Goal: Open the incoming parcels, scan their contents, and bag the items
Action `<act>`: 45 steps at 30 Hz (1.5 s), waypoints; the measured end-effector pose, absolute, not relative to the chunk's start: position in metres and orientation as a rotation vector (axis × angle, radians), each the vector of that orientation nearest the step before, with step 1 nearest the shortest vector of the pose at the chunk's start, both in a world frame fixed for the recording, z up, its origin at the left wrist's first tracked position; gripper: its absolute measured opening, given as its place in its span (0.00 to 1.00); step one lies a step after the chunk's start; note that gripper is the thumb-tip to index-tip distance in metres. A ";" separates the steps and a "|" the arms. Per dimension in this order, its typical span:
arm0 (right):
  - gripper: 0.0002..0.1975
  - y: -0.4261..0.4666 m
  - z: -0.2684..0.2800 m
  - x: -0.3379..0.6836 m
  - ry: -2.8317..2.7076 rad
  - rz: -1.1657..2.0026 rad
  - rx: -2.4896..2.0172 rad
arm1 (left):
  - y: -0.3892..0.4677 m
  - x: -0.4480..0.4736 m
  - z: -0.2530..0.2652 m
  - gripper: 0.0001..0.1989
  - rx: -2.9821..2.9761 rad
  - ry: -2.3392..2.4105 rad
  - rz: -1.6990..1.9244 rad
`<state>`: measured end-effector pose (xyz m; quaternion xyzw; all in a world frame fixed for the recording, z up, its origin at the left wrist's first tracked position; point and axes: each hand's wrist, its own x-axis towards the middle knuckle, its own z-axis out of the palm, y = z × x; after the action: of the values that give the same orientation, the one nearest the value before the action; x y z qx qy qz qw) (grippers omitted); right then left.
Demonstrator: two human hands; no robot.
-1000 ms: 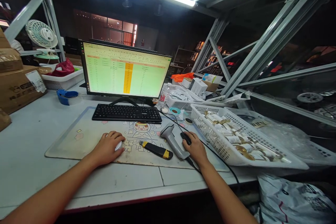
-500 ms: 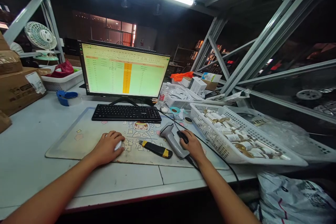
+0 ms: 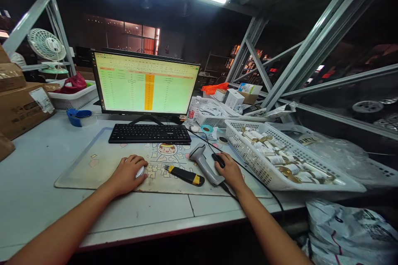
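- And here's the mouse point(image 3: 218, 160), on the right part of the mat point(image 3: 77, 169), back from the counter's point(image 3: 31, 165) near edge; the right grip point(image 3: 231, 169) is curled over it, fingers on top. A stray press looks the chief danger: one heavy finger could act on the wrong cell.
- Over to the left grip point(image 3: 126, 173), fingers bent round a white thing point(image 3: 140, 171), mostly hidden. I can't tell what it is; if it has buttons, a squeeze could send an unwanted input.
- Tight quarters, this! The scanner point(image 3: 205, 165) lies just left of the mouse, so a leftward sweep could knock it, and its trigger might get caught.
- Look at the cord point(image 3: 230, 193) from its handle, running towards the right wrist: a snag there could drag the scanner round.
- Between the hands, the knife point(image 3: 185, 175), tip towards the left grip! I can't tell whether the blade is out; if so, a careless reach could cut.
- Further right, a cable point(image 3: 273, 197) drops over the near edge; catch it with the forearm and its run could pull.
- Out at the counter's right end, the basket point(image 3: 267, 178) of small bottles point(image 3: 292, 169): a wide elbow could jolt it, spilling the uppermost.
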<state>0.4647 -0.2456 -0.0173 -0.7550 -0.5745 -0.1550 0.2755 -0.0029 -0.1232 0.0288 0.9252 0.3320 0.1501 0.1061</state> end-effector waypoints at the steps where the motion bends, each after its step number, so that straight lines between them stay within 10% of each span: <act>1: 0.20 -0.245 -0.017 0.464 -1.545 -0.419 -2.030 | -0.123 -0.003 0.029 0.17 2.727 0.979 0.443; 35: 0.19 -0.244 -0.014 0.461 -1.519 -0.431 -2.059 | -0.123 -0.003 0.029 0.17 2.759 0.982 0.444; 45: 0.20 -0.244 -0.016 0.463 -1.551 -0.404 -2.018 | -0.130 0.000 0.029 0.36 2.734 1.390 0.460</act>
<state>0.4629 -0.2442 -0.0156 -0.7521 -0.5782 -0.1505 0.2783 0.0005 -0.1305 0.0289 0.8814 0.4481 0.1482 0.0200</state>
